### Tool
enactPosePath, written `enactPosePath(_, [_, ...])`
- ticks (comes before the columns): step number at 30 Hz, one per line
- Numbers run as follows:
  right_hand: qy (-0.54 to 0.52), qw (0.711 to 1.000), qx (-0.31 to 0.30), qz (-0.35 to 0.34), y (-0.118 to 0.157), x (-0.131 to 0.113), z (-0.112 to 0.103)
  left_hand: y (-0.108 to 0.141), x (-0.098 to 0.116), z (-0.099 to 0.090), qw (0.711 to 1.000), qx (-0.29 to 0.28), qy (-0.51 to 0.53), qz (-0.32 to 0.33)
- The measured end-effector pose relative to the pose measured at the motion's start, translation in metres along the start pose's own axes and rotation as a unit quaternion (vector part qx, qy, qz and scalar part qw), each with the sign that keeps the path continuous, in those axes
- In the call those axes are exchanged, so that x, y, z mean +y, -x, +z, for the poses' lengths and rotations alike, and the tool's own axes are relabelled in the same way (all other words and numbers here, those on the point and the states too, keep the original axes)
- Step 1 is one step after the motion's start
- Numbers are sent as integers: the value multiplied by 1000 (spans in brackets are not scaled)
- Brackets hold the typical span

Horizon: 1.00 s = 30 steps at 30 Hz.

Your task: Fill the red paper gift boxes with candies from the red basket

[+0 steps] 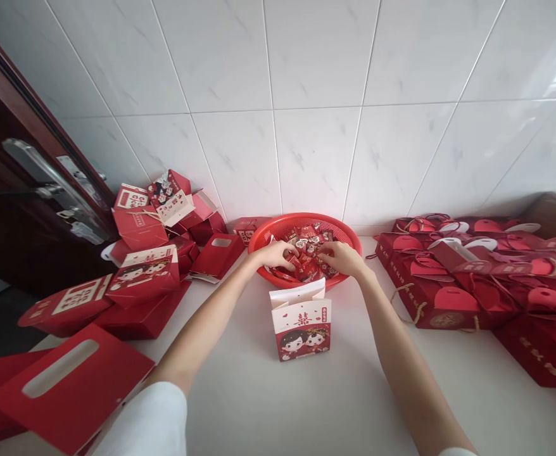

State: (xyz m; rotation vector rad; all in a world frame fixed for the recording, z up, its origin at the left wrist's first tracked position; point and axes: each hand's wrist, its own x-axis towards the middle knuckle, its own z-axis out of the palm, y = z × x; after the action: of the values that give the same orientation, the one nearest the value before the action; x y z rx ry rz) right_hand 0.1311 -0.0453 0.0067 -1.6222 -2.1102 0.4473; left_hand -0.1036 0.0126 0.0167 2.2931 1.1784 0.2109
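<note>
Short white sleeve [147,419] on the left, curved at the hem! Just a sliver of white cloth [456,452] on the right; left hand [277,254] and right hand [343,258] both bare.

- Basket [261,238]: red plastic, its wall perforated, its rim smooth and slightly shiny.
- Wrapped pieces [308,244] inside it: thin, crinkled wrappers that look like glossy film.
- Printed carton [303,329]: thin, smooth card, close to matt.
- Red box [92,386] at the lower left: smooth card with a low sheen.
- Boxes [411,297] on the right: smooth card, metallic-looking print, twisted rope-like cords [419,311].
- Desk [259,399]: smooth, with a soft sheen.
- Wall tiles [316,63]: hard, glossy, faintly veined.
- Door [2,107]: dark, wood-like; handle [39,166] and keys [87,232] shiny metal.
- Sleeve [149,424]: matt cloth.
</note>
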Motion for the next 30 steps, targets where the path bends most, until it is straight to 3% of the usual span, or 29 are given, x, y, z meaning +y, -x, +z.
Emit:
enactPosePath(7, [-121,992,25,-35,0,-2,2,1,2,11,975,92,188,76])
enactPosePath(12, [-228,968,23,-98,-2,-3,6,4,5,11,964,129,218,77])
enactPosePath(17, [-287,954,46,-69,-3,0,7,5,5,11,957,155,231,77])
enactPosePath(20, [-378,921,88,-24,-2,0,5,4,5,11,952,174,245,53])
enactPosePath(25, [-551,830,79,34,-1,-2,4,1,2,14,961,185,202,35])
enactPosePath(27, [-565,821,79,27,-2,-5,5,0,1,15,964,193,175,47])
enactPosePath(30, [-560,826,60,11,-2,-9,6,-2,4,14,976,154,142,67])
